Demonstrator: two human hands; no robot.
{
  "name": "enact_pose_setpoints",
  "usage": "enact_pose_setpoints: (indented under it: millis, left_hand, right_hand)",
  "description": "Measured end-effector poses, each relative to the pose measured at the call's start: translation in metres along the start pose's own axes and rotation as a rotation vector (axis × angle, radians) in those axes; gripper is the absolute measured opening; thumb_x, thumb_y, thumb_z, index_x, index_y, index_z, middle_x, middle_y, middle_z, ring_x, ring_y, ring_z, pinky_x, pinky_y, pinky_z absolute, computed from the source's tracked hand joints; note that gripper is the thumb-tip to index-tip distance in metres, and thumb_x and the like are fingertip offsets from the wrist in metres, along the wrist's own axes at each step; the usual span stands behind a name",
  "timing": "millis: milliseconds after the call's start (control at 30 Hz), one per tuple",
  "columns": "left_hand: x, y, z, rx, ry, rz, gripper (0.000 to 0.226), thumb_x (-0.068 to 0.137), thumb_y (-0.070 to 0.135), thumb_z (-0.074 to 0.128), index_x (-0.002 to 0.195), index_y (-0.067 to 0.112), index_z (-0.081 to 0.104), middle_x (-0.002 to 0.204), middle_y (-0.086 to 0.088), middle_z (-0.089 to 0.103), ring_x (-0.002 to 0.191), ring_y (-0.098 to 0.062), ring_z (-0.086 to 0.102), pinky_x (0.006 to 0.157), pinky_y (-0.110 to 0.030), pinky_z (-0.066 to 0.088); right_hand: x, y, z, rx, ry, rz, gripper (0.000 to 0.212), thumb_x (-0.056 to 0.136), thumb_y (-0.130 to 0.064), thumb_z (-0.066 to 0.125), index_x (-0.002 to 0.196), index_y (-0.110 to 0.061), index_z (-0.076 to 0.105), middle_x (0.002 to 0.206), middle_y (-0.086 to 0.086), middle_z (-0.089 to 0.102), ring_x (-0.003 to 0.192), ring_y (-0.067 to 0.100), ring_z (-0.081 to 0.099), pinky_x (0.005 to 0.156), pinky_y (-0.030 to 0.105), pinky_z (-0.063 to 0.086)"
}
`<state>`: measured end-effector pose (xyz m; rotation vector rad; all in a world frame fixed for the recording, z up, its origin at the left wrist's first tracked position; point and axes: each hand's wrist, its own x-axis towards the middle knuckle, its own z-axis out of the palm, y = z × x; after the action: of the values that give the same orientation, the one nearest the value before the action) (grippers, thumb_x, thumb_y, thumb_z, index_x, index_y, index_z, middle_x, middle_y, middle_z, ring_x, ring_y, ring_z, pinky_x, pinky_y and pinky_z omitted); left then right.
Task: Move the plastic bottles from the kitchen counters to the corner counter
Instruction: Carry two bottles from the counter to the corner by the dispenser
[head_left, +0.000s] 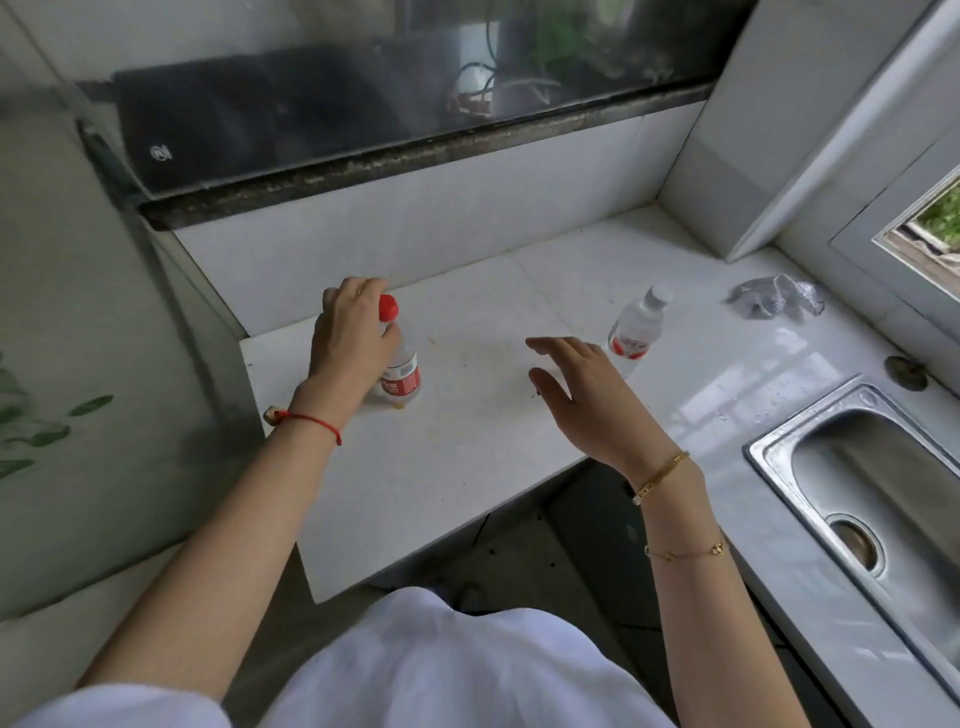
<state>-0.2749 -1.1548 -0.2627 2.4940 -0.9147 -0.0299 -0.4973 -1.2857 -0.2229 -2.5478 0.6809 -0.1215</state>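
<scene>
A clear plastic bottle with a red cap and red label (402, 371) stands upright at the left end of the white counter (467, 441). My left hand (350, 332) is wrapped around its neck and upper body. A second clear bottle with a white cap and red-and-white label (638, 325) stands upright further right on the same counter. My right hand (587, 395) hovers just left of and in front of it, fingers spread, holding nothing and not touching it.
A crumpled grey cloth (776, 299) lies at the back right by the window frame. A steel sink (872, 483) is set into the counter on the right. A tiled wall (441, 223) rises behind the counter, with a dark window ledge (415, 156) above.
</scene>
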Motion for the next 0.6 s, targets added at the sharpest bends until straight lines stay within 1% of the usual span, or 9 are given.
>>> enact_pose_setpoints:
  millis: [167,267,333,400,467,533,600]
  left_hand:
    - [0.024,-0.004,0.015,0.036,-0.113,-0.055,0.043,0.085,0.014,0.061,0.127,0.011,0.053,0.125,-0.014,0.057,0.114,-0.034,0.051,0.088,-0.043,0.048]
    - [0.032,-0.006,0.019,0.007,-0.123,-0.067,0.038,0.083,0.01,0.064,0.12,0.011,0.059,0.119,-0.015,0.06,0.109,-0.034,0.056,0.088,-0.041,0.049]
    - [0.034,-0.006,0.02,-0.028,-0.114,-0.074,0.032,0.08,0.007,0.065,0.112,0.011,0.063,0.113,-0.015,0.061,0.104,-0.034,0.058,0.082,-0.036,0.048]
    - [0.032,-0.004,0.021,-0.057,-0.119,-0.055,0.027,0.078,0.006,0.065,0.104,0.013,0.065,0.109,-0.013,0.06,0.099,-0.032,0.058,0.076,-0.031,0.043]
    - [0.027,0.001,0.024,-0.085,-0.135,-0.012,0.025,0.076,0.005,0.066,0.1,0.015,0.066,0.107,-0.01,0.06,0.097,-0.029,0.058,0.075,-0.029,0.041]
    - [0.023,0.008,0.027,-0.105,-0.138,0.033,0.024,0.077,0.007,0.067,0.099,0.016,0.065,0.105,-0.008,0.06,0.097,-0.026,0.057,0.075,-0.029,0.042]
    - [0.021,0.016,0.025,-0.125,-0.121,0.062,0.023,0.077,0.011,0.068,0.098,0.018,0.066,0.104,-0.005,0.061,0.096,-0.024,0.057,0.077,-0.031,0.046]
  right_hand:
    - [0.018,0.003,-0.001,-0.002,-0.014,0.026,0.041,0.099,-0.033,0.038,0.138,-0.02,0.042,0.142,0.0,0.048,0.133,0.022,0.04,0.111,0.041,0.037]
    - [0.025,0.006,0.001,0.004,-0.019,0.04,0.041,0.099,-0.033,0.038,0.138,-0.02,0.042,0.142,0.0,0.048,0.134,0.022,0.039,0.111,0.042,0.037]
    - [0.029,0.009,0.003,0.005,-0.024,0.047,0.041,0.099,-0.033,0.038,0.138,-0.019,0.042,0.142,0.001,0.048,0.133,0.022,0.039,0.11,0.04,0.037]
    - [0.032,0.012,0.004,0.006,-0.029,0.051,0.041,0.099,-0.033,0.038,0.138,-0.019,0.042,0.142,0.001,0.048,0.133,0.022,0.039,0.11,0.041,0.037]
    - [0.036,0.015,0.004,0.007,-0.029,0.066,0.041,0.099,-0.033,0.038,0.138,-0.02,0.042,0.143,0.0,0.047,0.133,0.022,0.04,0.111,0.042,0.037]
    - [0.038,0.02,0.002,0.003,-0.011,0.079,0.041,0.099,-0.033,0.038,0.137,-0.02,0.043,0.142,0.0,0.048,0.133,0.022,0.04,0.111,0.043,0.037]
    - [0.041,0.026,-0.001,-0.005,0.023,0.082,0.04,0.099,-0.032,0.039,0.136,-0.019,0.044,0.14,0.001,0.05,0.132,0.023,0.041,0.11,0.042,0.038]
